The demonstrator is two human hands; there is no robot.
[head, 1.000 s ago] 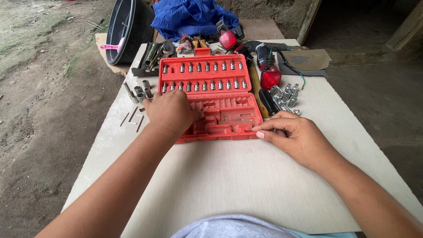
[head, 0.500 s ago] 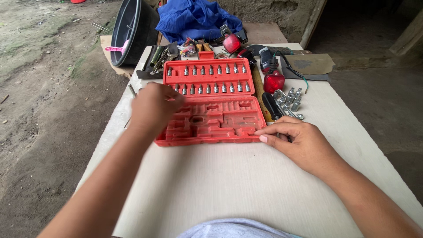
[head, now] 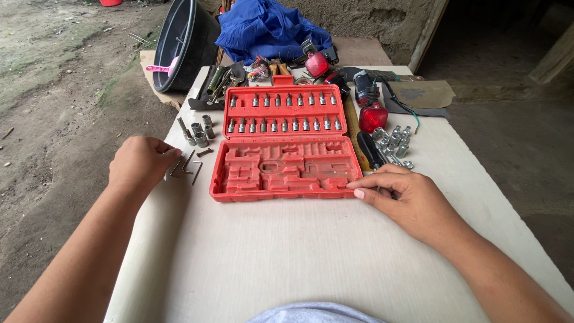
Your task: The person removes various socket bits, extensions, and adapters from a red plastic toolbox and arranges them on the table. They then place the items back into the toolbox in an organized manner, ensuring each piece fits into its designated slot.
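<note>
An open red plastic tool case (head: 286, 143) lies on the pale table (head: 299, 257). Its lid half holds two rows of small metal bits (head: 281, 112); the near half shows bare moulded slots. My left hand (head: 142, 162) is at the table's left edge, fingers curled over several bent hex keys (head: 186, 164); whether it grips one I cannot tell. My right hand (head: 406, 200) rests flat by the case's near right corner, fingertips touching its edge. A black-handled screwdriver (head: 371, 149) lies just beyond that hand.
Loose sockets (head: 199, 133) sit left of the case and a cluster of sockets (head: 394, 143) to its right. Behind are a red lamp (head: 373, 116), mixed tools, a blue cloth (head: 269, 27) and a black tub (head: 179, 42). Dirt ground lies to the left.
My left hand has moved off the case's near half and out to the hex keys at the left edge. My right hand has stayed by the case's corner.
</note>
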